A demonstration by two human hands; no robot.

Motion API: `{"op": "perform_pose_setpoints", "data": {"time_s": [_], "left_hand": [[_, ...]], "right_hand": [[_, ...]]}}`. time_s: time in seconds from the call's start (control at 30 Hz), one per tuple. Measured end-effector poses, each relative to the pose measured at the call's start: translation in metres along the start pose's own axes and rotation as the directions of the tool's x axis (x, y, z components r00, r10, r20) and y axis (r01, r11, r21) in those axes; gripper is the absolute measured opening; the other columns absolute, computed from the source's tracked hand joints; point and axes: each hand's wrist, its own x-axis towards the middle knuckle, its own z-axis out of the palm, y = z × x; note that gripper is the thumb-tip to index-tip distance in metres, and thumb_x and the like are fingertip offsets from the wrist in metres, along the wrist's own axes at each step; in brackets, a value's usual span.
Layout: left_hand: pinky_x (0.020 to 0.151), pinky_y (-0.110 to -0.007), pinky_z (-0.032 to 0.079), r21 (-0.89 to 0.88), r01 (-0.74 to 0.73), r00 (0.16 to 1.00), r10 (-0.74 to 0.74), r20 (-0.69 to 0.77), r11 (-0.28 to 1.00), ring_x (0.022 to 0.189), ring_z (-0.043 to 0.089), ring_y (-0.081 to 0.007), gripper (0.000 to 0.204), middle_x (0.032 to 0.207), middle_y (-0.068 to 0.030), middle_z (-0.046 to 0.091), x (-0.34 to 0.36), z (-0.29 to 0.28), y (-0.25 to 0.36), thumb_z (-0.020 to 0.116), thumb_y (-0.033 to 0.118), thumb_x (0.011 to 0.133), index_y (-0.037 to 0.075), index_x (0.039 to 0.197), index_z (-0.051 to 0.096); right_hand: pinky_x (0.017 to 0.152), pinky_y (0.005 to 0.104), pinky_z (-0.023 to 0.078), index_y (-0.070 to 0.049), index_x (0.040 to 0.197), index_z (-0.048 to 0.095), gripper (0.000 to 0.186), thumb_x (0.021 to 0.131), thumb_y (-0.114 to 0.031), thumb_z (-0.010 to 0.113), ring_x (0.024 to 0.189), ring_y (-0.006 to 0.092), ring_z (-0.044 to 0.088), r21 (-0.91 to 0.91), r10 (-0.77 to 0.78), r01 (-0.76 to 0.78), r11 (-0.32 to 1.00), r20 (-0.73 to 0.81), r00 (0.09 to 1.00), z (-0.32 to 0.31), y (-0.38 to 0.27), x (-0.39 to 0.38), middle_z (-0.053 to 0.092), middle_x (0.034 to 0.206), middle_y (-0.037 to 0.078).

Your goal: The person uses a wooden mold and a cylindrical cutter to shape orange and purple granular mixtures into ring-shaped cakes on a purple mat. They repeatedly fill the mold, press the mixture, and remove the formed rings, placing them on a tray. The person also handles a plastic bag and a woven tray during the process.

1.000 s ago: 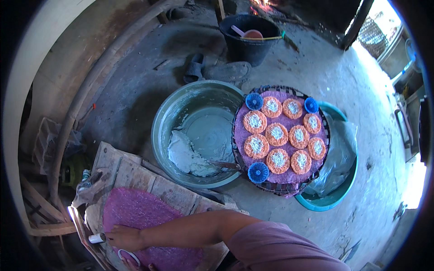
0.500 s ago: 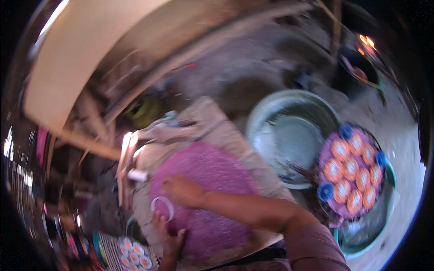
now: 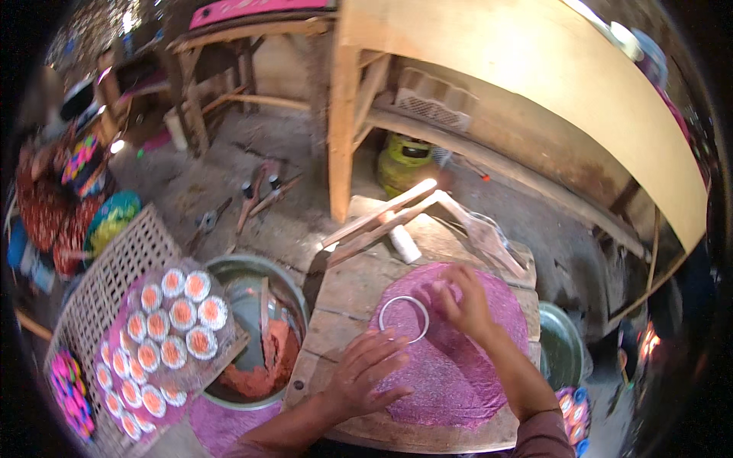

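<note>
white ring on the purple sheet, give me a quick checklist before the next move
1. White ring over the purple sheet: ok.
2. Left hand clear of the ring: cannot tell; its fingertips reach the near edge.
3. Right hand empty: cannot tell; its fingers are curled.
4. Sheet spread on the wooden board: ok.
5. White cylinder apart from the ring: ok, it lies farther up the board.

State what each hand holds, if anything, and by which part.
The left hand is at the near rim of the white ring; whether it grips it cannot be told. The right hand shows nothing held.
</note>
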Motion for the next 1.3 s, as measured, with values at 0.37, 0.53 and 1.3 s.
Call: {"op": "perform_pose_setpoints", "data": {"time_s": [0.37, 0.53, 1.3], "left_hand": [[0.105, -0.046, 0.038, -0.034, 0.135, 0.974, -0.139, -0.181, 0.990, 0.125, 0.049, -0.0346, 0.059, 0.135, -0.0171, 0.051, 0.003, -0.016, -0.006, 0.074, 0.018, 0.082, 0.005, 0.132, 0.048], [0.110, -0.044, 0.029, -0.245, 0.361, 0.731, -0.436, -0.525, 0.900, 0.134, 0.037, -0.0332, 0.070, 0.146, -0.0207, 0.036, 0.000, -0.031, -0.030, 0.065, 0.031, 0.090, 0.000, 0.142, 0.031], [0.065, -0.031, 0.041, -0.929, -0.045, 0.973, -0.225, 0.042, -0.368, 0.055, 0.046, -0.0127, 0.051, 0.056, 0.0048, 0.042, 0.182, -0.018, -0.061, 0.044, 0.055, 0.097, 0.014, 0.068, 0.049]], "right_hand": [[0.115, 0.0579, 0.017, -0.011, 0.126, 0.052, 0.060, 0.068, -0.017, 0.068, 0.131, 0.0310, 0.042, -0.655, -0.197, 0.482, 0.582, 0.462, 0.865, 0.047, 0.020, 0.182, 0.054, 0.129, 0.009], [0.101, 0.0473, 0.038, -0.007, 0.108, 0.054, 0.047, 0.065, -0.018, 0.071, 0.094, 0.0289, 0.061, -0.585, -0.332, 0.619, 0.524, 0.529, 0.781, -0.010, -0.013, 0.177, 0.061, 0.092, 0.009], [0.059, 0.0296, 0.051, -0.003, 0.129, 0.048, 0.083, 0.090, -0.075, 0.032, 0.069, 0.0212, 0.063, 0.321, 0.059, -0.841, 0.435, 0.922, 0.382, -0.128, -0.065, -0.005, 0.065, 0.096, 0.013]]}}
